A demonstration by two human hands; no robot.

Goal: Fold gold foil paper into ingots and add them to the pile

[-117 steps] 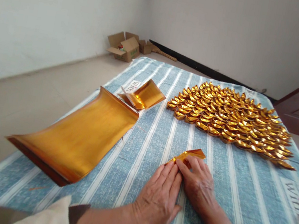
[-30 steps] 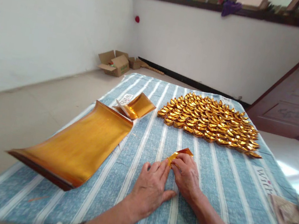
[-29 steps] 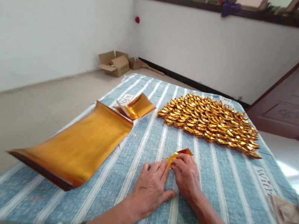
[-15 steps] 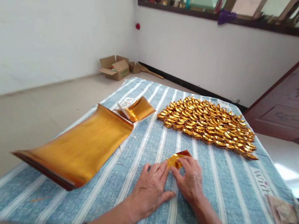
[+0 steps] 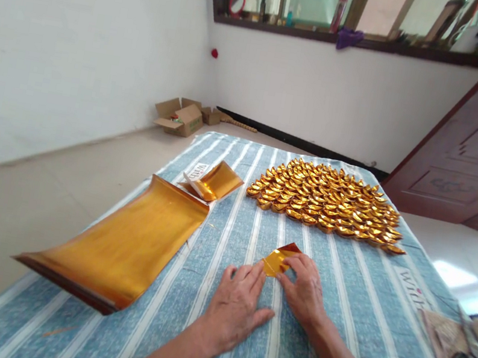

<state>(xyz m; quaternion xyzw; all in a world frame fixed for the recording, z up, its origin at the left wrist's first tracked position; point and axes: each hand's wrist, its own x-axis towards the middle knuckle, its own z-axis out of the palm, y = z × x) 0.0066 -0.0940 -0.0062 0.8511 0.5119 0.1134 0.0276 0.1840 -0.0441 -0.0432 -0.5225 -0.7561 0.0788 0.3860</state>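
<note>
Head view: both hands press a small gold foil piece (image 5: pixel 276 261) flat on the striped worktop (image 5: pixel 337 305); left hand (image 5: pixel 235 310) lies spread, steadying; right hand (image 5: pixel 305 289) pinches its fold. Finished ingots (image 5: pixel 326 203) lie at 12 o'clock, foil sheets (image 5: pixel 127 243) at 9.

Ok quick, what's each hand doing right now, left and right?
Left hand: open, flat on the striped cloth, fingertips at the gold foil piece.
Right hand: fingers pressing on the gold foil piece; grip cannot be told.

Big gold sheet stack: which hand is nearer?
Left. The left hand lies flat on the striped cloth just right of the big gold sheet stack; the right hand sits farther right, on the small folded gold paper.
</note>
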